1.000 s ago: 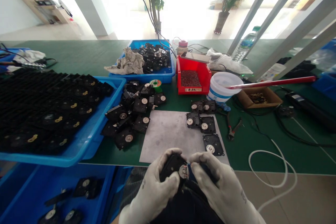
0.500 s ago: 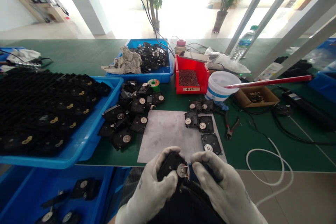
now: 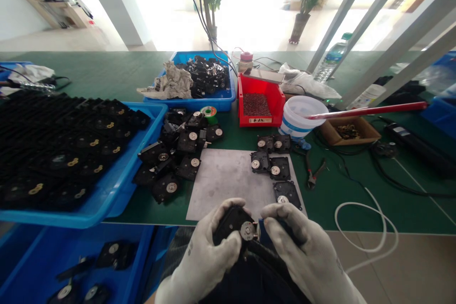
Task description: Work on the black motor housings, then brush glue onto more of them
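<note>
Gloved in white, my left hand grips a black housing with a round silver disc on its right side, the thumb below the disc. Just to the right is my right hand, also gloved, with thumb and fingers closed close to the disc. What the right fingers hold, if anything, is hidden. Behind both hands lies a grey sheet. Several similar black units rest on its right part, and a pile of more units sits at its left.
A blue tray packed with black parts stands at the left. Beyond the sheet are a red bin, a white tub and a blue tray. Pliers and a white cable lie at the right.
My right hand has shifted very slightly to the right. The left hand and the black housing have hardly moved.
</note>
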`<state>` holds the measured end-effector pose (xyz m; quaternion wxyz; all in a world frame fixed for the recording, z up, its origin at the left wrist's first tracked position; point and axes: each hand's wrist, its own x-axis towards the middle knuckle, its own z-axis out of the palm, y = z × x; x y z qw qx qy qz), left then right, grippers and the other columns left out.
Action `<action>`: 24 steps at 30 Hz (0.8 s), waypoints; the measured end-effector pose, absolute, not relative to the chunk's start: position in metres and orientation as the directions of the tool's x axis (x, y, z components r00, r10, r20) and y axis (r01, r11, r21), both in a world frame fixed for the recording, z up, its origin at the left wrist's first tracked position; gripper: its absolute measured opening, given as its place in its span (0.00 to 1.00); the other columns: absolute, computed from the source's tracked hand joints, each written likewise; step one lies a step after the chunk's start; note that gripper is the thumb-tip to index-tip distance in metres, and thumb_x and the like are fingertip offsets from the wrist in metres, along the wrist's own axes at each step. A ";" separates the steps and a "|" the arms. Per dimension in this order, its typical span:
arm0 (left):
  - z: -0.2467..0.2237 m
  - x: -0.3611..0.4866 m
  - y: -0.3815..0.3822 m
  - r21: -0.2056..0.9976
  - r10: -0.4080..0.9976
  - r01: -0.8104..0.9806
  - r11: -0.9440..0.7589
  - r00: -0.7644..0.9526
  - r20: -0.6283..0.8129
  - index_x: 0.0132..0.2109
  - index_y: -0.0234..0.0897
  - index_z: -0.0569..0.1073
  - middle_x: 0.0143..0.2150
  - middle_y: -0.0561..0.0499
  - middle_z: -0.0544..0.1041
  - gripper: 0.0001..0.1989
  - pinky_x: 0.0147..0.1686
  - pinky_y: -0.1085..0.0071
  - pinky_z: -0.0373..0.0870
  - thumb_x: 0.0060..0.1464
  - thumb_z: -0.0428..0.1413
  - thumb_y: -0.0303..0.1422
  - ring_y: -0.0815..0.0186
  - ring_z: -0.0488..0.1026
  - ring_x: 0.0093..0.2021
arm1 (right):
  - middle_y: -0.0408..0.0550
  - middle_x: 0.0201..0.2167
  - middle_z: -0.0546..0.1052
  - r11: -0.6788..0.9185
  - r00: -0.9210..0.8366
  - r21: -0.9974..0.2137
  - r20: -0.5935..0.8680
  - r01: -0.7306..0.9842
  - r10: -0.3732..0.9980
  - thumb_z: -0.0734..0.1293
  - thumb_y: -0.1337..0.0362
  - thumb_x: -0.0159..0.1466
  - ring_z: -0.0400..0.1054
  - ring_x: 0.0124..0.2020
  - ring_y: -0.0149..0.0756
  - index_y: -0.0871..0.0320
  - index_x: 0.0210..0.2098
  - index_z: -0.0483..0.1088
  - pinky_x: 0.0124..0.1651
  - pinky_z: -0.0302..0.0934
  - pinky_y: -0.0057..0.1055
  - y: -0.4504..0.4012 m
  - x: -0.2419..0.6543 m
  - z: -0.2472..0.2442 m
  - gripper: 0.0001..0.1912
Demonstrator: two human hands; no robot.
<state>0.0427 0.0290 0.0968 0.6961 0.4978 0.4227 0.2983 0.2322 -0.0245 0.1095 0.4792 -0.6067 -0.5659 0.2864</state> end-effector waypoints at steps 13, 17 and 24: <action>0.100 0.044 0.027 0.957 0.859 0.054 0.284 0.429 -0.279 0.59 0.38 0.76 0.50 0.45 0.83 0.23 0.51 0.62 0.79 0.55 0.61 0.34 0.52 0.80 0.50 | 0.45 0.32 0.81 0.019 0.140 -0.897 0.090 0.441 0.986 0.63 0.61 0.74 0.79 0.34 0.33 0.54 0.40 0.74 0.40 0.71 0.19 -0.025 0.231 0.110 0.09; 0.097 0.042 0.027 0.963 0.868 0.069 0.260 0.421 -0.264 0.58 0.37 0.76 0.52 0.44 0.83 0.24 0.54 0.61 0.78 0.54 0.61 0.32 0.50 0.80 0.53 | 0.46 0.33 0.81 0.037 0.124 -0.891 0.104 0.453 0.987 0.63 0.61 0.74 0.79 0.34 0.33 0.54 0.40 0.73 0.40 0.72 0.20 -0.024 0.230 0.110 0.09; 0.098 0.041 0.027 0.961 0.862 0.075 0.267 0.426 -0.273 0.59 0.38 0.76 0.51 0.44 0.83 0.24 0.53 0.61 0.78 0.55 0.62 0.35 0.50 0.80 0.51 | 0.44 0.32 0.81 0.050 0.105 -0.886 0.110 0.460 0.988 0.64 0.62 0.74 0.79 0.33 0.33 0.53 0.41 0.74 0.40 0.71 0.20 -0.023 0.231 0.114 0.07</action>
